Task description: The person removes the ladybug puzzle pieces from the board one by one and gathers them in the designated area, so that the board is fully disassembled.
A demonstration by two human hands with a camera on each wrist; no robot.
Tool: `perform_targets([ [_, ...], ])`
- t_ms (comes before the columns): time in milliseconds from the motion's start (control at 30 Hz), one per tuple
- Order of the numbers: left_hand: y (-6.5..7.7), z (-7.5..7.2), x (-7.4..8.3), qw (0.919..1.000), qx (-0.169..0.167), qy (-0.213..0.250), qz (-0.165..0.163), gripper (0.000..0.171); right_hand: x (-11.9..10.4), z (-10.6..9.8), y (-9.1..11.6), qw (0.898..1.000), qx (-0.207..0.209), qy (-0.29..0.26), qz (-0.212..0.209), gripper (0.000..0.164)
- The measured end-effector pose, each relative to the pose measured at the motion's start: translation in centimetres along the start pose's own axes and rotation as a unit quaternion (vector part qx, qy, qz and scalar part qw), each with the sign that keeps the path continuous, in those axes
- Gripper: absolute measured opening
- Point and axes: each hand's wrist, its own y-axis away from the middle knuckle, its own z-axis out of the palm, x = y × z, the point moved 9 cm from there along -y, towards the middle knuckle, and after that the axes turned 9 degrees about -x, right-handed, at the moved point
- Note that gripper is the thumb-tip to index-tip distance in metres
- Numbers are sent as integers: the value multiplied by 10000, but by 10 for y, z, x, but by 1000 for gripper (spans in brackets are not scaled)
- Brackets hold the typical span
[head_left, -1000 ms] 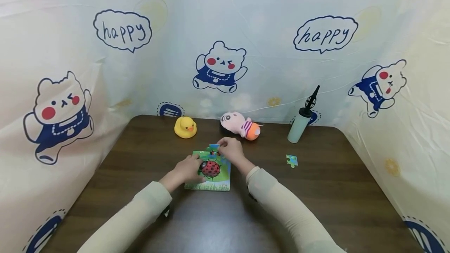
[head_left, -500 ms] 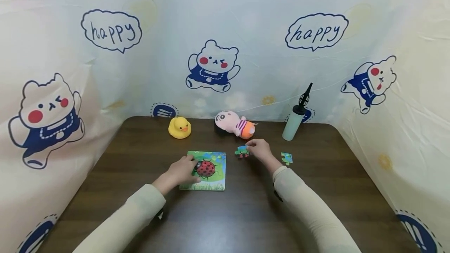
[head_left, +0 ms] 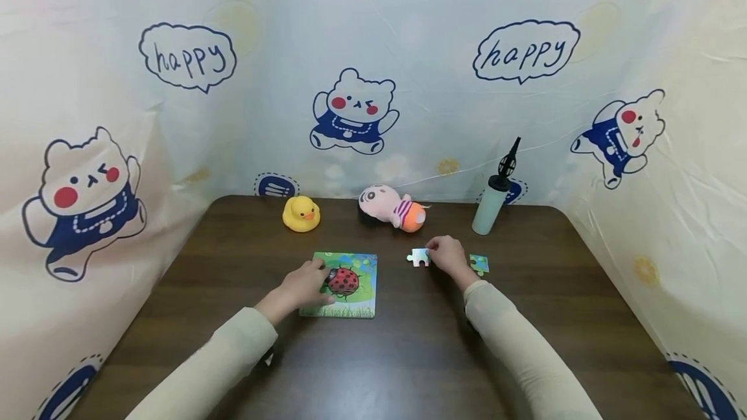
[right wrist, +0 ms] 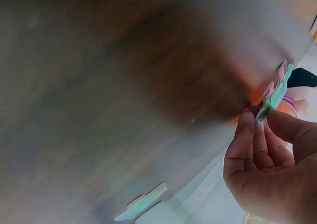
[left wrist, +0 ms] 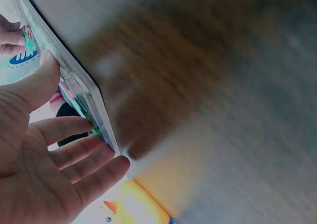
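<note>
A square ladybug puzzle board [head_left: 364,300] lies on the table in the head view, its picture facing up. My left hand [head_left: 305,282] rests at the board's left side, thumb and fingers spread along it. The left wrist view shows this hand [left wrist: 54,149] with fairly straight fingers reaching the board's edge [left wrist: 94,100]. To the right of the board, my right hand [head_left: 448,255] pinches a puzzle piece [head_left: 417,256] between thumb and fingertips. That piece [right wrist: 277,92] looks green and pink in the right wrist view. Another puzzle piece [head_left: 479,262] lies just right of the right hand.
Along the back of the brown table [head_left: 397,368] sit a yellow rubber duck [head_left: 301,214], a pink plush doll [head_left: 382,203] on its side and a pale green hand pump [head_left: 490,211] with a black nozzle. A printed curtain [head_left: 432,122] hangs behind.
My right hand has carried the puzzle piece from the board's top edge to the right, and the piece now shows a pale, shiny face. The left hand stays at the board.
</note>
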Motion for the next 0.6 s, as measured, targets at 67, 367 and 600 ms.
perform_targets([
  [67, 0, 0, 1, 10000, -6, 9, -9, 71, 2, -1, -1, 10000, -28, -3, 1, 14],
  [367, 1, 0, 3, 10000, 20, 0, 43, 72, 11, -1, -3, 9992, -332, -124, 162, 14],
  [600, -1, 0, 2, 10000, 22, -25, 16, 71, 7, -4, -4, 9986, -206, 476, -104, 24],
])
